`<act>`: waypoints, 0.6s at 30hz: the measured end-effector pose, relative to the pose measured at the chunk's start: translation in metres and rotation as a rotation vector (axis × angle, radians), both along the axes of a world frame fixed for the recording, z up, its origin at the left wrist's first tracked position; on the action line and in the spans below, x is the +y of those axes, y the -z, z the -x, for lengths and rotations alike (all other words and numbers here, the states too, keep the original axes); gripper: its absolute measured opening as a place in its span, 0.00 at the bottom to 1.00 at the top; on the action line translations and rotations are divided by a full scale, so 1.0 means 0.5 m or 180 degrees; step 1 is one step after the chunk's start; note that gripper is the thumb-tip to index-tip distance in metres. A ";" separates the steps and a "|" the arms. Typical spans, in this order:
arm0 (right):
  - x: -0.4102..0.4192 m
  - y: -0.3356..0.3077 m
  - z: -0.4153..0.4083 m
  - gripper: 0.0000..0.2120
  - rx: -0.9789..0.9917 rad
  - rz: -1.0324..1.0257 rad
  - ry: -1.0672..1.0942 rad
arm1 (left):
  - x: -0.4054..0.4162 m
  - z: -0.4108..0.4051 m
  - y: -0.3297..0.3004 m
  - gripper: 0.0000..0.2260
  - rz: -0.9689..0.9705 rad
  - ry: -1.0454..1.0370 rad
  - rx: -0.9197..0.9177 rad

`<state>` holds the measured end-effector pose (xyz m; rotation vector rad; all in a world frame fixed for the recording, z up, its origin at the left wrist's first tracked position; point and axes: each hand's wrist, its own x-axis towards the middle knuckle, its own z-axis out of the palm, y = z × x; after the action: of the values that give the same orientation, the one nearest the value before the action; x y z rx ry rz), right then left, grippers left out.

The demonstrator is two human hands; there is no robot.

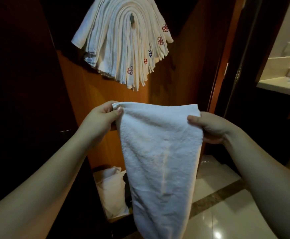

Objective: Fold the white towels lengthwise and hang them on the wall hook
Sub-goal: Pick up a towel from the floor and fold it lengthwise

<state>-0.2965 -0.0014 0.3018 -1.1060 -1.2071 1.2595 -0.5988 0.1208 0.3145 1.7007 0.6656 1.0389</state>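
Observation:
A white towel [159,152] hangs in front of me, held up by its top edge and narrowing toward the floor. My left hand [99,119] pinches its top left corner between thumb and fingers. My right hand [209,126] grips the top right corner, thumb on the front. Above, a dark wall hook [132,18] on the wooden panel carries several folded white towels [121,45] draped over it, some with small red or blue embroidered logos.
A wooden wall panel [82,94] stands behind the towels. White bags or linen [111,187] lie on the floor at the bottom left. Glossy tiled floor [227,213] spreads to the right. A door frame [221,66] and a lit washbasin counter [282,85] are at the right.

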 end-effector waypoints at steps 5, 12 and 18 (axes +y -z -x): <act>-0.007 0.016 0.000 0.31 0.0053 -0.0258 -0.0062 | -0.018 0.018 -0.004 0.07 -0.0111 0.0162 -0.0153; 0.023 0.018 0.052 0.24 0.0946 -0.0518 0.0080 | -0.021 0.019 0.031 0.14 0.0602 0.0302 -0.1116; 0.081 0.101 0.093 0.16 0.0692 0.0424 0.0976 | -0.002 -0.024 0.141 0.12 0.1087 -0.0749 -0.0744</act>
<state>-0.3431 0.0391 0.2512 -1.1666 -0.7678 1.1981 -0.5866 0.1199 0.2438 1.2059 0.8496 1.1895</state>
